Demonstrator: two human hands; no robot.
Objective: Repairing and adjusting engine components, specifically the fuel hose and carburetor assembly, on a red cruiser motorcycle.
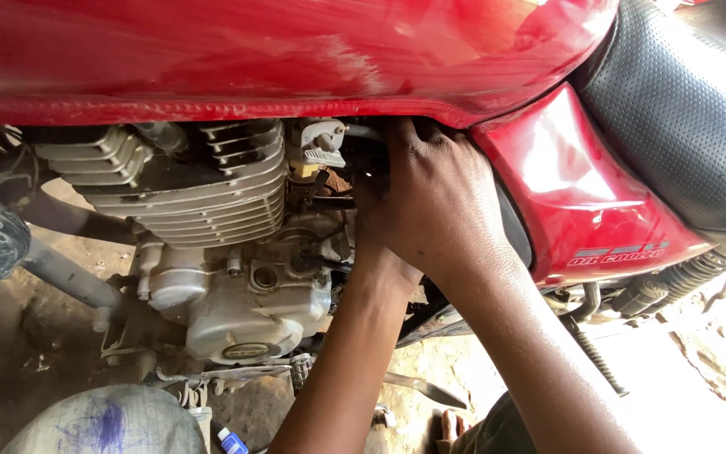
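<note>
I am looking at the side of a red motorcycle. My right hand (pixel 439 197) reaches under the rear edge of the red fuel tank (pixel 254 59), back of the hand toward me, fingertips hidden in the gap behind the finned engine cylinder (pixel 212 193). My left hand (pixel 371 244) comes up from below and goes in at the same spot, mostly covered by the right hand. A small white plastic part (pixel 323 143) sits just left of both hands. Whether either hand grips anything is hidden.
The silver crankcase (pixel 245 311) sits below the cylinder, with an exhaust pipe (pixel 60 269) running left. A red side panel (pixel 581 193) and black seat (pixel 691 109) lie to the right. My grey-clad knee (pixel 102 420) is at bottom left, above dirt ground (pixel 699 378).
</note>
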